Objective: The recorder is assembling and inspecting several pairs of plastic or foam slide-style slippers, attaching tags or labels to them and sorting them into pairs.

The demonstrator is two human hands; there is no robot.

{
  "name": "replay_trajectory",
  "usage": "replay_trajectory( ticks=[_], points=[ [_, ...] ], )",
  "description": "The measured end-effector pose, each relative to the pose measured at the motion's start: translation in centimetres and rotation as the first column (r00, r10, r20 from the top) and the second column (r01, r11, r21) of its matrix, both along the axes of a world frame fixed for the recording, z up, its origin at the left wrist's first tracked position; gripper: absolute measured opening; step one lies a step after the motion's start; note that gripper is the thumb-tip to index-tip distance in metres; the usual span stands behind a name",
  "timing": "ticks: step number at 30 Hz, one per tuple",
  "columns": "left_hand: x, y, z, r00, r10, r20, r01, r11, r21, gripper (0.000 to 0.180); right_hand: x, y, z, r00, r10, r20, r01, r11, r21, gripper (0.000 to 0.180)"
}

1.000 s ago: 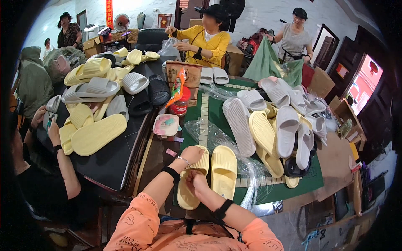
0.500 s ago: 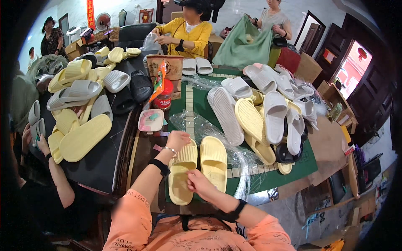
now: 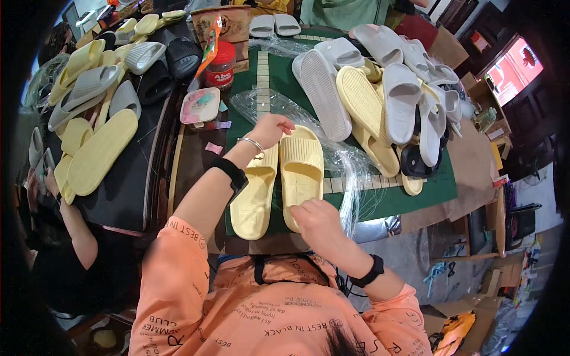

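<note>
Two pale yellow slides lie side by side before me, soles down: a left slide (image 3: 250, 204) and a right slide (image 3: 301, 160). My left hand (image 3: 272, 132) is above their toe ends, its fingers curled and drawn together at the right slide's front edge. Anything between those fingertips is too small to make out. Over the heel of the right slide my right hand (image 3: 319, 221) is closed, fingers bent inward against the slide. What it may pinch is hidden.
Grey and yellow slides (image 3: 401, 98) are heaped on the green mat (image 3: 415, 204) at right. Another pile (image 3: 101, 172) covers the black table at left, where another person's hand works. Clear plastic wrap (image 3: 344, 157), a red-lidded jar (image 3: 220, 62) and a small tub (image 3: 200, 107) stand near.
My right hand has shifted from the left slide's heel to the right slide's heel. My left hand has moved from the left slide's toe toward the right slide's toe. The view has tilted down.
</note>
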State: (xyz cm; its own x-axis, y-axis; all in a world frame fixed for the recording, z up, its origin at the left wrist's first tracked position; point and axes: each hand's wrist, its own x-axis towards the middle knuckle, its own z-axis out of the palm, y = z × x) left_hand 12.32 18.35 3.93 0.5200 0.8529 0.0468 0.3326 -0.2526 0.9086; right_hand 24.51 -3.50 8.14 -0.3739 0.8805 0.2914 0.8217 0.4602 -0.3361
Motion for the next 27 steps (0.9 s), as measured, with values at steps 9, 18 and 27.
replay_trajectory(
  ticks=[9,18,27],
  points=[
    [1.3,-1.6,-1.6,0.986,0.066,-0.152,-0.054,0.995,0.082,0.016,0.0,0.7,-3.3,0.999,-0.015,-0.045,0.016,0.999,0.028,0.014],
    [1.5,-1.2,-2.1,0.983,0.069,-0.172,-0.04,0.985,0.167,0.023,0.7,3.3,-3.8,0.989,-0.096,0.115,0.084,0.991,0.108,0.033],
    [1.0,-0.5,-2.6,0.977,0.21,0.046,-0.207,0.976,-0.072,0.016,-0.7,6.3,0.2,0.972,-0.201,0.119,0.214,0.971,-0.11,0.023]
  ],
)
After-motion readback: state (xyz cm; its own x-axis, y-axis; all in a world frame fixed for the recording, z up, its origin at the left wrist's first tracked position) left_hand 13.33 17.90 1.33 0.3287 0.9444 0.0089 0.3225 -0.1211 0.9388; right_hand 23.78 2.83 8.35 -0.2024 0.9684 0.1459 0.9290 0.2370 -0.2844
